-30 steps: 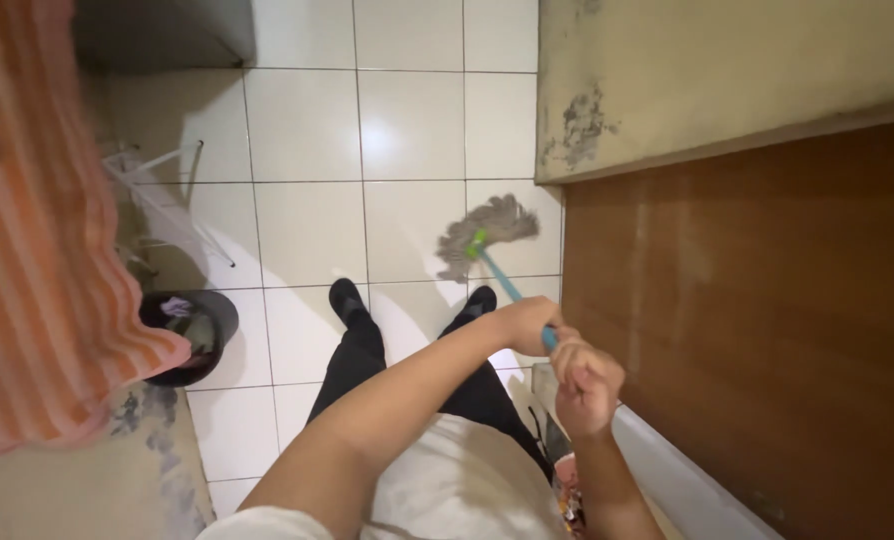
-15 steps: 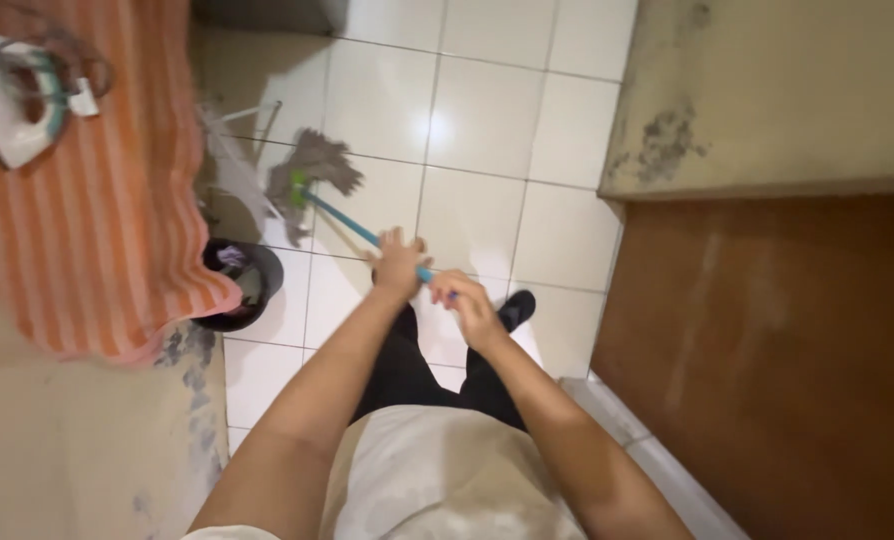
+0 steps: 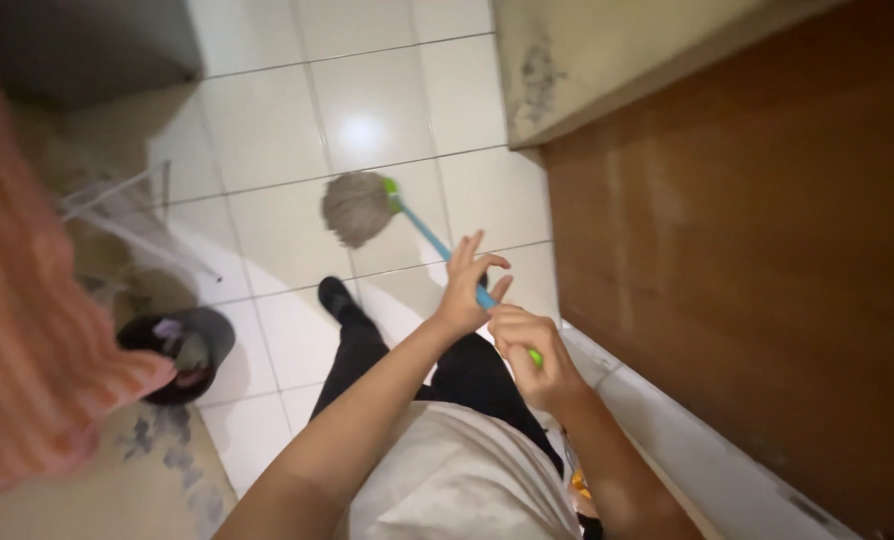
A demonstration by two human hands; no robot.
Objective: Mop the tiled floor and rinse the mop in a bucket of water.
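A: So, nearest first: what are the hands doing?

B: Both are on the mop handle point(image 3: 437, 245). The right hand point(image 3: 527, 355) sits nearest the body, closed around the green top end. The left hand point(image 3: 464, 290) is just ahead of it on the blue shaft, but loosely: palm and thumb touch the handle while the fingers point(image 3: 472, 250) are spread, not wrapped.

A: Would that hold do for a good stroke?

B: I'd judge not quite. Closing the left fingers around the shaft would steady the head; the right hand can act as the pivot at the top.

A: And the mop head?

B: The head point(image 3: 357, 207) lies on the white tiles point(image 3: 267, 130), past the left foot point(image 3: 335, 297), well out from the body. The handle slants from it back to the hands.

A: What is around it?

B: To the left, a dark bin point(image 3: 182, 350) stands on the floor beside an orange striped cloth point(image 3: 27, 330). Thin white legs of a stand point(image 3: 127, 215) are just left of the head. To the right, a brown door point(image 3: 757, 250) and a stained wall corner point(image 3: 547, 80).

A: Anything to watch?

B: In my view, keep strokes short near the stand and bin so the strands don't snag, and press the head flat.
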